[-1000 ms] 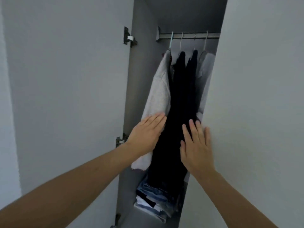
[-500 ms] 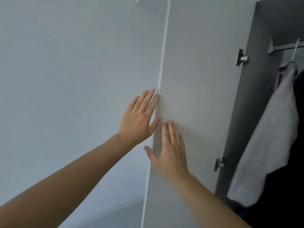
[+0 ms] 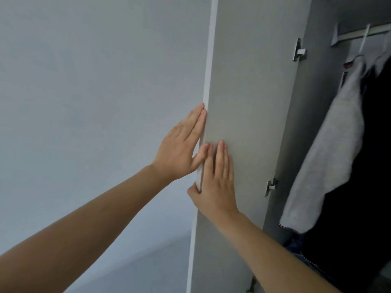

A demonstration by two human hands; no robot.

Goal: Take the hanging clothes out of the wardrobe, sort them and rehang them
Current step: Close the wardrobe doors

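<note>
The wardrobe's left door [image 3: 249, 102] stands open, its inner face toward me. My left hand [image 3: 179, 146] lies flat with straight fingers against the door's free edge from the outer side. My right hand [image 3: 215, 180] presses flat on the inner face, its thumb hooked round the edge. Inside the wardrobe at the right hang a light grey knitted garment [image 3: 330, 149] and dark clothes [image 3: 374, 144] on hangers from a metal rail [image 3: 359, 32]. Both hands are well left of the clothes.
A pale wall [image 3: 95, 102] fills the left of the view. Two metal hinges [image 3: 298, 49] [image 3: 271, 186] join the door to the grey wardrobe side panel. Folded denim [image 3: 304, 256] shows low inside the wardrobe.
Both hands left the hanging clothes and moved to the left door. My view swung left. Since half a second ago the hands have closed in on the door's edge.
</note>
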